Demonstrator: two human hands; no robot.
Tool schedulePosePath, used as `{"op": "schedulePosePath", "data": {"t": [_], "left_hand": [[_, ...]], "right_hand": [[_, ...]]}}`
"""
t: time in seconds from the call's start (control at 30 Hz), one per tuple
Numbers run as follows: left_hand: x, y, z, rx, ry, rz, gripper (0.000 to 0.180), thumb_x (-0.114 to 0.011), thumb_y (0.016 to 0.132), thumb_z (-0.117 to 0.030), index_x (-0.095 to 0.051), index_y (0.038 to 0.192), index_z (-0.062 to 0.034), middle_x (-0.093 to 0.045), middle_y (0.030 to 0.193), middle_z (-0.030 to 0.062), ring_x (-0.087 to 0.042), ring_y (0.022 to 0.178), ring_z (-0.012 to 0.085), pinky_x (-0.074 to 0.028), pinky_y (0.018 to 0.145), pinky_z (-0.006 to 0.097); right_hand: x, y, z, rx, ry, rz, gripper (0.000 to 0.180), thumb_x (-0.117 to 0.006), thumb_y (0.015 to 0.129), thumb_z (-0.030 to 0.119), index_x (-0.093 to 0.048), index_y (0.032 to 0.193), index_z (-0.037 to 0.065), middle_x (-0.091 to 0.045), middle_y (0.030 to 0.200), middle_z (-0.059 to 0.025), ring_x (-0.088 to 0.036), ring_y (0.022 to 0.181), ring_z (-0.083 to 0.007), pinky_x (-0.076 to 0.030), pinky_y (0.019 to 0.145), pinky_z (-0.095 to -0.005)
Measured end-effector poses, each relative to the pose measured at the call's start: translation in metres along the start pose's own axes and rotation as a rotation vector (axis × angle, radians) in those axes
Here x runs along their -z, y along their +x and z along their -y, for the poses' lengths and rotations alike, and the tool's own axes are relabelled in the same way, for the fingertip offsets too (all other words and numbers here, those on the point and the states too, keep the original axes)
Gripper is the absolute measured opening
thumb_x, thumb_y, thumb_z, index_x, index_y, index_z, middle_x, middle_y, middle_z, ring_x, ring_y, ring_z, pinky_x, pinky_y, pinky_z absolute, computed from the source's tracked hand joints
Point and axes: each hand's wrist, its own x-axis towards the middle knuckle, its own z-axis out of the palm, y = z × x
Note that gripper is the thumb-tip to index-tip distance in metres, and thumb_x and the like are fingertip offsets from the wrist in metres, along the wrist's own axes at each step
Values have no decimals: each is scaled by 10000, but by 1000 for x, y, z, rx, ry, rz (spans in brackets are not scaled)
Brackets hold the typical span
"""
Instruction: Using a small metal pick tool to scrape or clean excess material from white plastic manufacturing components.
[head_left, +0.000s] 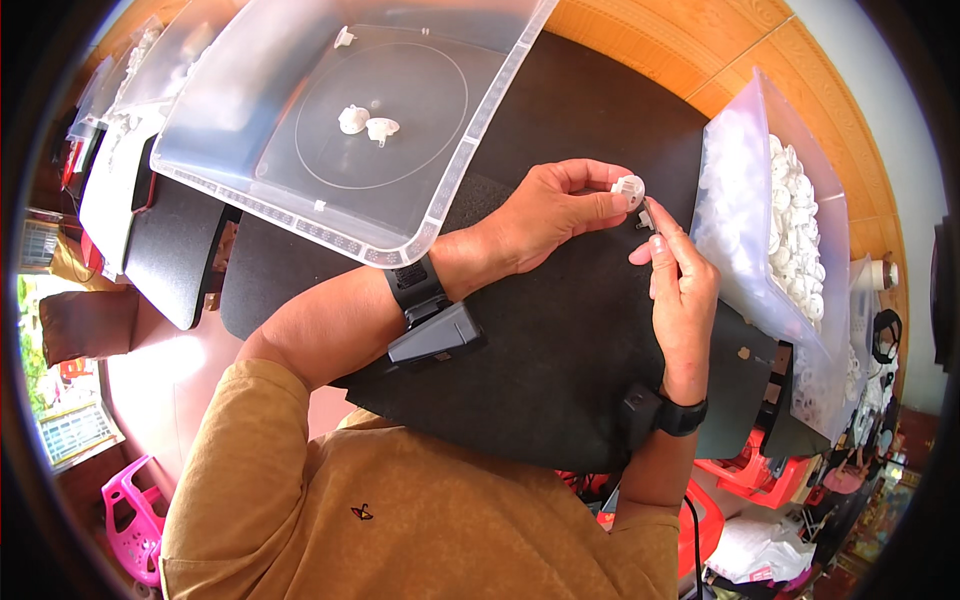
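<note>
My left hand is closed in a pinch, thumb and forefinger gripping a round white plastic part above the black table. Just to its right, my right hand has its forefinger and thumb curled around a small white plastic piece, near the underside of the round part. Whether the two pieces touch is too small to tell. Two similar round white parts lie in the clear plastic bin beyond my left forearm. A few smaller white bits are scattered in that bin.
A translucent bin heaped with white round parts stands tilted at the right. The black tabletop lies under my hands. More bins of white parts are at far left. A pink plastic chair stands lower left.
</note>
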Motion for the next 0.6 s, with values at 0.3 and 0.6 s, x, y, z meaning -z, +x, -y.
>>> {"op": "schedulePosePath", "data": {"t": [0.3, 0.6], "left_hand": [[2, 0, 2, -16, -23, -1, 270, -657, 928, -76, -607, 1188, -25, -636, 1174, 66, -608, 1115, 159, -499, 997, 296], [1, 0, 2, -25, 3, -11, 269, -664, 916, -46, -608, 1177, -8, -642, 1161, 86, -623, 1088, 162, -513, 984, 300]], "right_hand": [[0, 0, -1, 58, -41, -35, 294, -545, 965, 56, -658, 1236, 68, -691, 807, -92, -617, 684, -123, -494, 674, -266], [-1, -1, -1, 39, -24, -33, 289, -544, 960, 34, -664, 1222, 56, -637, 693, -68, -587, 657, -94, -480, 652, -257]]}}
